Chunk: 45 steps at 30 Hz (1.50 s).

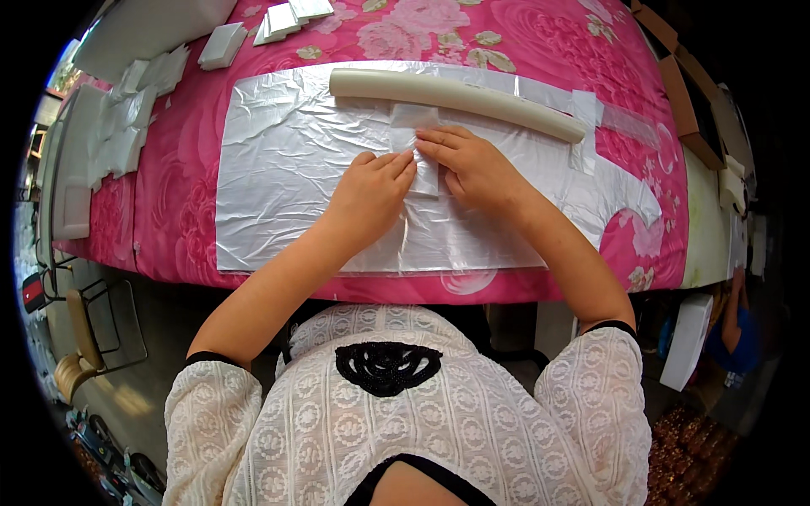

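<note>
A small strip of folded translucent plastic film point(428, 179) lies upright in the middle of a large silvery plastic sheet stack point(287, 169). My left hand point(375, 187) comes at it from the left, fingers bent together and their tips on its edge. From the right, my right hand point(474, 169) rests on the same strip, fingers close together and thumb tucked lower at its side. The fingertips of both hands nearly meet at the fold. Just beyond them a long cream tube point(460, 94) lies across the sheets.
Pink floral cloth point(181, 202) covers the table. Several folded white packets point(222, 45) sit at the far left, more by a white bin point(72, 160). Clear strips point(584, 135) lie near the tube's right end. Cardboard boxes point(688, 110) line the right; a chair point(78, 337) stands lower left.
</note>
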### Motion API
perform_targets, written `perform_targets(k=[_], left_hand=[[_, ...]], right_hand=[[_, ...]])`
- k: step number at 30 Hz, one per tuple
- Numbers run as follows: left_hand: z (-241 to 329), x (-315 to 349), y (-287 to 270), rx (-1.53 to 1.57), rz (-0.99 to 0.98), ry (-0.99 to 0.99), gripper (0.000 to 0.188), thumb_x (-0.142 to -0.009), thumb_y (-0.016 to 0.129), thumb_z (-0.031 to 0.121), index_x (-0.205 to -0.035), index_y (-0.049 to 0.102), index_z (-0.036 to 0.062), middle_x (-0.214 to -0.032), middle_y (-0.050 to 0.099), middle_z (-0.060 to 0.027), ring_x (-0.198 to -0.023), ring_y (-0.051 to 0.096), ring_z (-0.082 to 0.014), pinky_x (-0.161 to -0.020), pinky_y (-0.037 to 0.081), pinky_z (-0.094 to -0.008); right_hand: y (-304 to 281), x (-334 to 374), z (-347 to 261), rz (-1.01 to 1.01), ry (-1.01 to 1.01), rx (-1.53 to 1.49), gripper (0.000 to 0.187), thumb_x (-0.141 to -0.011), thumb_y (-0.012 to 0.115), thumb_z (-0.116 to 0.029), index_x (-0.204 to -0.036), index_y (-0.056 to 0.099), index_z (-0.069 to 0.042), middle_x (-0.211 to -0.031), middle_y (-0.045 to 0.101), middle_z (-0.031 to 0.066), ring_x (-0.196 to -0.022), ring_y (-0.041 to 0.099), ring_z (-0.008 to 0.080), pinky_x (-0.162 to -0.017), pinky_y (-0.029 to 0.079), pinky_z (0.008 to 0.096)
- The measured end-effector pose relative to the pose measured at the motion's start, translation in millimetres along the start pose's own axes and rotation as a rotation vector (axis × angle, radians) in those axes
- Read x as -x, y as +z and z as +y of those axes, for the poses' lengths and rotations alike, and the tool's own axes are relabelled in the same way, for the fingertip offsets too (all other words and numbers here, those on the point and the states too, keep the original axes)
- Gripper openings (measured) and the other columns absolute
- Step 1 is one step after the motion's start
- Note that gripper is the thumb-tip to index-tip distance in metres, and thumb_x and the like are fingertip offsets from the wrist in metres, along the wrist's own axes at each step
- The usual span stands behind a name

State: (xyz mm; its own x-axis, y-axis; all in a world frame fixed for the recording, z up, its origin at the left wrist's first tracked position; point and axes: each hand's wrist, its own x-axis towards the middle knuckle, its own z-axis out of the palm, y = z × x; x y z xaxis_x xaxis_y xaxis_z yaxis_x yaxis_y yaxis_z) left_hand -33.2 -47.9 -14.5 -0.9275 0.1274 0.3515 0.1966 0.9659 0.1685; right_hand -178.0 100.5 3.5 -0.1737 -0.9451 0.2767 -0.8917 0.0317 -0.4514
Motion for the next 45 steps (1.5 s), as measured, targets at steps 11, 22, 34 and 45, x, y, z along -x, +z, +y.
perform_targets(k=[11, 22, 34, 45], left_hand=[[16, 28, -33, 0.297, 0.093, 0.135, 0.042, -0.066, 0.068, 0.005, -0.107, 0.060, 0.0017, -0.105, 0.063, -0.0111, -0.096, 0.061, -0.0272, -0.080, 0.048, -0.0367], [22, 33, -25, 0.683, 0.024, -0.512, 0.041, -0.079, 0.064, 0.008, -0.117, 0.054, -0.0040, -0.080, 0.067, -0.0119, -0.071, 0.065, -0.0234, -0.065, 0.050, -0.0307], [-3, 10, -22, 0.825, -0.014, -0.895, 0.068, -0.079, 0.067, 0.009, -0.136, 0.032, -0.0071, -0.086, 0.065, -0.0116, -0.065, 0.061, -0.0120, -0.056, 0.046, -0.0244], [19, 7, 8, 0.097, -0.114, -0.257, 0.094, -0.079, 0.056, 0.054, -0.137, 0.022, -0.0112, -0.143, 0.024, -0.0274, -0.137, 0.019, -0.0357, -0.111, 0.014, -0.0466]], right_hand=[[13, 33, -32, 0.049, -0.166, -0.065, 0.038, -0.063, 0.061, 0.005, -0.100, 0.062, -0.003, -0.105, 0.062, 0.0100, -0.096, 0.058, 0.0267, -0.082, 0.050, 0.0341], [6, 16, -38, -0.034, 0.657, -0.561, 0.016, -0.082, 0.062, -0.016, -0.083, 0.067, -0.001, -0.063, 0.063, 0.0064, -0.056, 0.059, 0.0181, -0.058, 0.047, 0.0285], [-11, -31, -15, -0.454, 0.982, -0.643, 0.030, -0.087, 0.061, -0.031, -0.071, 0.063, -0.006, -0.060, 0.059, 0.0019, -0.053, 0.058, 0.0075, -0.044, 0.035, 0.0223], [-6, -29, -13, -0.419, 0.988, -0.689, 0.029, -0.087, 0.061, -0.028, -0.070, 0.063, -0.004, -0.059, 0.059, 0.0022, -0.051, 0.057, 0.0083, -0.045, 0.038, 0.0230]])
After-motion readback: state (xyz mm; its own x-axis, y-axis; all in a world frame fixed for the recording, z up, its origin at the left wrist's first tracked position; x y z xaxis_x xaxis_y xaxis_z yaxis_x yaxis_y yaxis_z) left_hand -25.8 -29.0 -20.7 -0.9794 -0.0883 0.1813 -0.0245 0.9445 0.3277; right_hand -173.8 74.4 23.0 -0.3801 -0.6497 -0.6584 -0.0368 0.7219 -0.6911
